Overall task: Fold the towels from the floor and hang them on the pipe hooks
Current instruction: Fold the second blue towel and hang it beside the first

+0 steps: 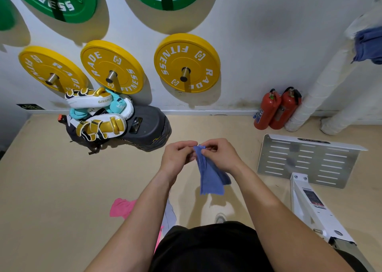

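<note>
The left hand (177,157) and the right hand (222,156) meet in front of the person, each pinching the top edge of a blue towel (209,178), which hangs limp between the forearms. Beneath the left arm a pink towel (122,207) lies crumpled on the floor. Farther off at the wall, a second blue cloth (369,46) hangs on the white pipe (322,89), just beside two red fire extinguishers (276,110).

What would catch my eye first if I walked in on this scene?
Probably the blue towel in the middle, pinched at its top edge by the left hand and right hand. Behind it, three yellow weight plates hang on the wall, and a pink towel lies on the floor at lower left.
</note>
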